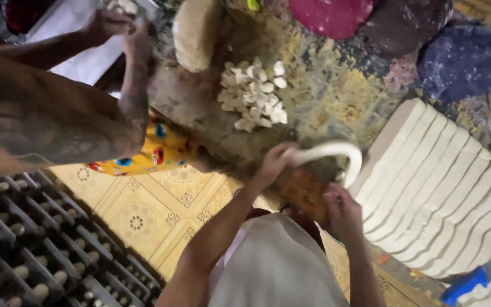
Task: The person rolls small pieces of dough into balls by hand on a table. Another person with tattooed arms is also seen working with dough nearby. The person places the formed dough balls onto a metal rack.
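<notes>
White dough rope: soft and pale, bent in a curve like a rainbow. It hangs in the air just above the worktable, between my two hands.
Worktable: stone-looking top with yellow, brown and floury patches. I tell where everything else is from this table.
My left hand: at the near edge of the worktable. My fingers are curled shut around one end of the dough rope.
My right hand: also at the near edge of the worktable, a bit closer to me. It is up by the other end of the rope. The picture is blurry there, so I cannot tell if my fingers are pinching it or not.
Small dough bits: a heap of little white lumps lying in the middle of the worktable.
Dough strips: many long white strips laid side by side on the right part of the worktable, touching each other.
Coloured dough balls: a red one, a dark brown one and a purple one at the far side of the worktable.
Other person's hands: at the far left corner of the worktable, holding a small white lump.
Black rack: down low, left of the worktable, with small pale pieces in its slots.
</notes>
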